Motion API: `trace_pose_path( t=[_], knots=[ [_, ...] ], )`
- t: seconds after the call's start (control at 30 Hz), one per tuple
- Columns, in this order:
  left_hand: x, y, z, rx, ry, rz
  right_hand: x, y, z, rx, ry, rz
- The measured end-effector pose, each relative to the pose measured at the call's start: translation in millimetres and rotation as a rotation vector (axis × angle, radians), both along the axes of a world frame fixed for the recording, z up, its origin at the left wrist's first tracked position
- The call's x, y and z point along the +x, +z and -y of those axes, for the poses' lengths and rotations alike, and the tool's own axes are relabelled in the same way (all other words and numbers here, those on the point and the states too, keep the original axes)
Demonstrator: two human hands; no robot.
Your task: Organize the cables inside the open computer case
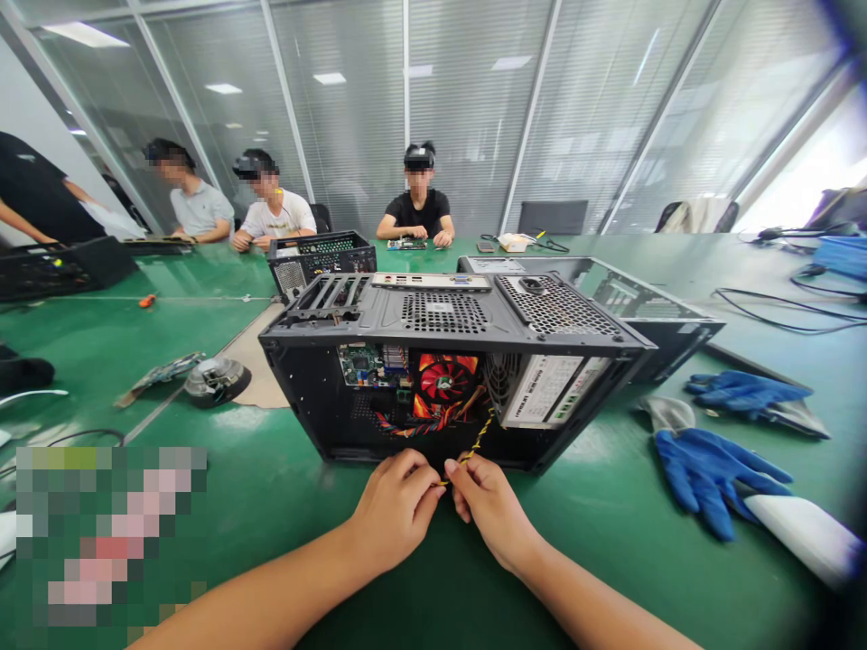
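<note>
An open black computer case (433,316) lies in front of me, its inside facing me. A red fan (447,381), a green board (362,366) and a power supply with a white label (552,390) show inside. A twisted yellow and black cable (482,431) runs out of the case near the power supply. My left hand (399,501) pinches this cable just before the case's lower edge. Close beside it on the right, my right hand (488,506) pinches the same cable between thumb and fingers.
Blue gloves (711,469) lie at the right. Another case (664,307) stands behind mine. A round metal part (217,381) rests on cardboard (261,361) at the left. Several people sit or stand across the green table (182,320).
</note>
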State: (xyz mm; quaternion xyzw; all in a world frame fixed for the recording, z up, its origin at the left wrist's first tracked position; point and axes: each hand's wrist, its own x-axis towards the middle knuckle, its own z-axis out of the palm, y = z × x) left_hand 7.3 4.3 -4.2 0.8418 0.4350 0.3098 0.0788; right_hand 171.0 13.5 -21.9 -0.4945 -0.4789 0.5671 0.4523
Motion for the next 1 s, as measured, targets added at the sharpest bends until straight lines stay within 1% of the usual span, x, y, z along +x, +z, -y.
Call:
trace_pose_path(
  t=[0.13, 0.3, 0.4, 0.5, 0.63, 0.7, 0.77, 0.87, 1.0],
  knots=[
    [0, -1.9, 0, 0.032, -0.032, 0.062, 0, 1.5, 0, -0.003, 0.006, 0.007],
    [1, 1.6, -1, 0.031, -0.025, -0.018, 1, 2.0, -1, -0.003, 0.016, 0.006],
    [2, 3.3, -1, -0.023, -0.011, -0.013, 1, 0.7, -1, 0.006, 0.024, 0.007],
    [3, 5.2, -1, -0.094, -0.002, 0.028, 2, -0.6, 0, 0.009, 0.029, 0.012],
    [4, 10.1, -1, -0.234, -0.004, 0.113, 2, -0.7, 0, 0.021, 0.043, 0.030],
    [4, 11.7, -1, -0.266, 0.003, 0.126, 2, -0.4, -1, 0.021, 0.049, 0.036],
    [3, 11.3, -1, -0.234, 0.012, 0.101, 1, -0.1, -2, 0.017, 0.050, 0.047],
    [1, 7.1, -1, -0.135, 0.002, 0.035, 1, 0.2, -2, 0.009, 0.048, 0.070],
    [-1, 1.2, -1, 0.043, -0.025, -0.012, 1, 1.3, -1, 0.014, 0.043, 0.055]
  ],
)
